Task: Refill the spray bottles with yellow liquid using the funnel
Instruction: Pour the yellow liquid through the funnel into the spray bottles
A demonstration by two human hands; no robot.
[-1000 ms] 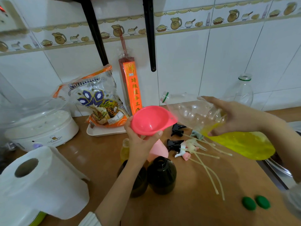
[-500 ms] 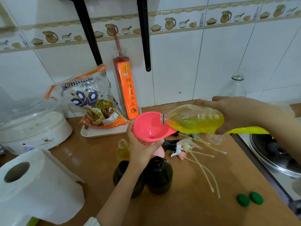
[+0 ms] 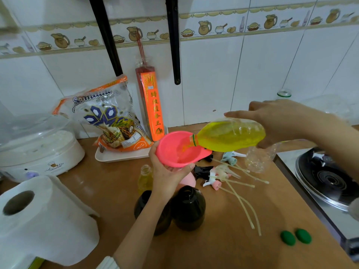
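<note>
Head view: at frame centre, the left hand (image 3: pixel 167 175) curls its fingers under a pink funnel (image 3: pixel 177 149), while the right hand (image 3: pixel 281 121) grips a tilted bottle of yellow liquid (image 3: pixel 229 135), its mouth inside the funnel. Dark spray bottles (image 3: pixel 187 207) stand below on the brown wooden counter (image 3: pixel 223 249); white tiled wall (image 3: pixel 213 74) fills the upper frame.

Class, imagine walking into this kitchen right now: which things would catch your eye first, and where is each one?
The clear bottle of yellow liquid, tipped by the right hand, pours into the pink funnel at centre, which the left hand holds. Two dark bottles stand open below, and a paper towel roll fills the lower left.
</note>
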